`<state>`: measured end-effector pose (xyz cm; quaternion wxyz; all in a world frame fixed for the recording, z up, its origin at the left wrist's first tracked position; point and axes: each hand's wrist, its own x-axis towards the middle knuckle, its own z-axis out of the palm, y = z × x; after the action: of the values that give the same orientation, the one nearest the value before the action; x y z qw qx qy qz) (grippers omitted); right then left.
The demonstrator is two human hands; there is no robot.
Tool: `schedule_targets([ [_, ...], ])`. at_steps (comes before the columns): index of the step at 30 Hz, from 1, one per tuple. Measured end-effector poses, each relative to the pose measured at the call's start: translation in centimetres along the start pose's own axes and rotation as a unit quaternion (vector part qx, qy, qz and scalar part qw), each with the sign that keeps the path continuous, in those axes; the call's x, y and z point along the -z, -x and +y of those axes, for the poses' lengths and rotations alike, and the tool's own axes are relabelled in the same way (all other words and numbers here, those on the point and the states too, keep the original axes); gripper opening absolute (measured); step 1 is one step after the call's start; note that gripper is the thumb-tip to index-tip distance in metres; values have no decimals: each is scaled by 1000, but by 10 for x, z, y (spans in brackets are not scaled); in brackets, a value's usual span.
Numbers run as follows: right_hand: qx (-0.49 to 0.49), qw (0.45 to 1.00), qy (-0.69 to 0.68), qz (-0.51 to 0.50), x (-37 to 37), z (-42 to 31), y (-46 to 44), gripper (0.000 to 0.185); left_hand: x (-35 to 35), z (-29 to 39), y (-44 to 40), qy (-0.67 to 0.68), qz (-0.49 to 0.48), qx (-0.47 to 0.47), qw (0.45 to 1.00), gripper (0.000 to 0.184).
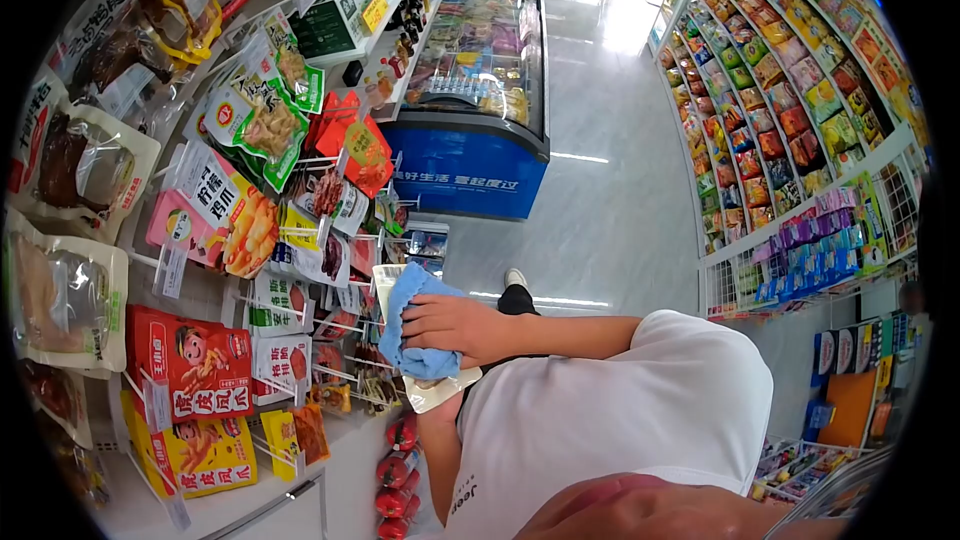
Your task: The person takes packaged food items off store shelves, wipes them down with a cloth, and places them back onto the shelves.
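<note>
My right hand or left hand cannot be told apart with full certainty, but one hand, seemingly my left hand point(447, 329), presses a blue cloth point(407, 312) flat over a cream-edged package point(432, 393). The package is tilted in front of my chest, mostly covered by the cloth. The other forearm reaches up from below to the package's lower edge, and its hand is hidden behind it. Hanging snack packs, among them a pink pack point(215, 208) and a red pack point(190, 360), are beside the package.
Shelves of packaged snacks run along the left. A blue chest freezer point(470, 172) stands ahead, beside the grey floor aisle point(590, 120). Racks of small bags point(760, 100) line the right, with a white wire basket point(800, 240) at their near end.
</note>
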<state>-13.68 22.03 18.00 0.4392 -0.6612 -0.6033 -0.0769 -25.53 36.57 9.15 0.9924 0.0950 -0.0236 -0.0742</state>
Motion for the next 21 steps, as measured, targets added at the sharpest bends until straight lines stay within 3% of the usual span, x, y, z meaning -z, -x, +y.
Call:
schedule_targets([
  [5, -64, 997, 35, 27, 5, -4, 11, 43, 26, -11, 2, -234, 211, -54, 947, 58],
  [8, -109, 992, 42, 40, -7, -7, 23, 42, 1, -17, -15, -182, 171, -59, 967, 53],
  [15, -13, 1000, 1, 20, -16, -14, 38, 44, -11, -15, -21, -176, 75, -39, 981, 54],
  [21, -94, 994, 37, 50, 0, 3, 31, 55, 16, -10, -11, -123, 84, -40, 988, 50],
])
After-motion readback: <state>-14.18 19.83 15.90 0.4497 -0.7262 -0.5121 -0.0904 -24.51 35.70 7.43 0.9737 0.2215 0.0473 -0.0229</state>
